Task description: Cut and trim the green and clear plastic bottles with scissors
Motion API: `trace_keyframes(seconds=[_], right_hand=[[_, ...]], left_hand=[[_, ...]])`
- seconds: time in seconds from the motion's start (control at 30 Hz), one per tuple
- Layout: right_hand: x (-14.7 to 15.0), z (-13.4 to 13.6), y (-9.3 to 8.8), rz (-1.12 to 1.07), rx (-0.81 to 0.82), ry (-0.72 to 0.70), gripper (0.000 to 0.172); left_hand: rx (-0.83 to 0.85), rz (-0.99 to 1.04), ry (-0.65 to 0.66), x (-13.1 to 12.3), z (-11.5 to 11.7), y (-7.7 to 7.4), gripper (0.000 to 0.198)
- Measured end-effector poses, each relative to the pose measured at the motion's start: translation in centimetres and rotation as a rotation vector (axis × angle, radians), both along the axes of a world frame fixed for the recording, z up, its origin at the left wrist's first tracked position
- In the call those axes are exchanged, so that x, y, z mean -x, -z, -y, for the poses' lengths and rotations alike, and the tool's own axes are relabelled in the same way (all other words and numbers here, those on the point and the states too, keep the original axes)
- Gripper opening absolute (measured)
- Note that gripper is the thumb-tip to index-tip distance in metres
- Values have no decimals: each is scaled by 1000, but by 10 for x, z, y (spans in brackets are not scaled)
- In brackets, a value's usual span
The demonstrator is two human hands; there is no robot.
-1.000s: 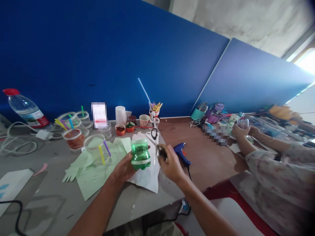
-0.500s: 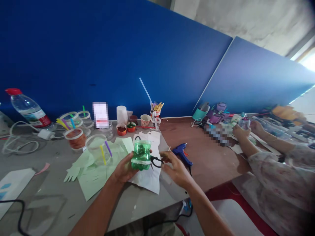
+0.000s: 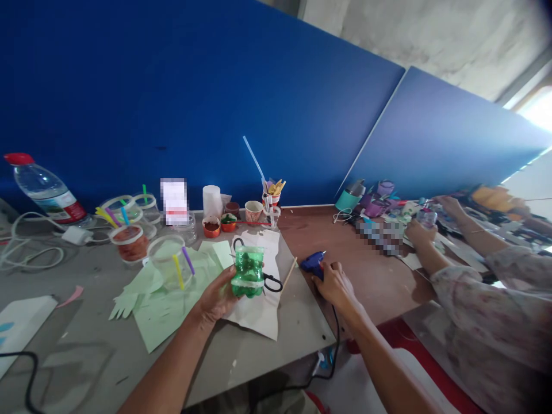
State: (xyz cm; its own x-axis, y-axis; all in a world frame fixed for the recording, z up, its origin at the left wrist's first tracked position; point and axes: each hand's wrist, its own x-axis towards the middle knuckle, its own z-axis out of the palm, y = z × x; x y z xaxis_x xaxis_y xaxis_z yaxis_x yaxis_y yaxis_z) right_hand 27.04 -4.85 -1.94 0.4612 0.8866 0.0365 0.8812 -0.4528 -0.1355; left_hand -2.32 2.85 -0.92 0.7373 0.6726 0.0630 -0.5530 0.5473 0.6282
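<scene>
My left hand point(image 3: 214, 298) grips a cut-off green plastic bottle base point(image 3: 247, 271) with a white band, held above a white paper sheet point(image 3: 259, 287). Black-handled scissors point(image 3: 271, 282) lie on that sheet just behind the bottle base, with a thin wooden stick point(image 3: 289, 272) beside them. My right hand point(image 3: 335, 286) is curled over the handle of the blue glue gun point(image 3: 313, 262), which rests on the brown table point(image 3: 366, 282). Its black cord point(image 3: 334, 339) runs down off the table edge.
Pale green paper cutouts point(image 3: 168, 299) and clear cups with coloured straws point(image 3: 172, 261) lie to the left. A water bottle point(image 3: 43, 192), small pots point(image 3: 219, 224) and a holder of sticks point(image 3: 271, 198) line the blue partition. Another person's arms point(image 3: 435, 247) work at the right.
My right hand set the scissors down on the white paper and moved right to close over the blue glue gun. The left hand kept the green bottle base almost still.
</scene>
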Motion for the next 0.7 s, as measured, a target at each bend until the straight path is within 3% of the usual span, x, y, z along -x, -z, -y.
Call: trace_keyframes(seconds=[0.2,0.33,0.53,0.7], right_hand=[[-15,0,8,-124,-119,-72,35],[-3,5,6,-287,-324,-283,39],[18,6,2,-470,-153,-529,43],[13,7,-1,-458,-37,-543,50]], left_hand=[[11,-11,-8,0,-2,3,38],[27,-14,-7,0,-3,5,38],[19,-10,-40,0,-5,8,41],[13,-16,-35,1,-5,5,40]])
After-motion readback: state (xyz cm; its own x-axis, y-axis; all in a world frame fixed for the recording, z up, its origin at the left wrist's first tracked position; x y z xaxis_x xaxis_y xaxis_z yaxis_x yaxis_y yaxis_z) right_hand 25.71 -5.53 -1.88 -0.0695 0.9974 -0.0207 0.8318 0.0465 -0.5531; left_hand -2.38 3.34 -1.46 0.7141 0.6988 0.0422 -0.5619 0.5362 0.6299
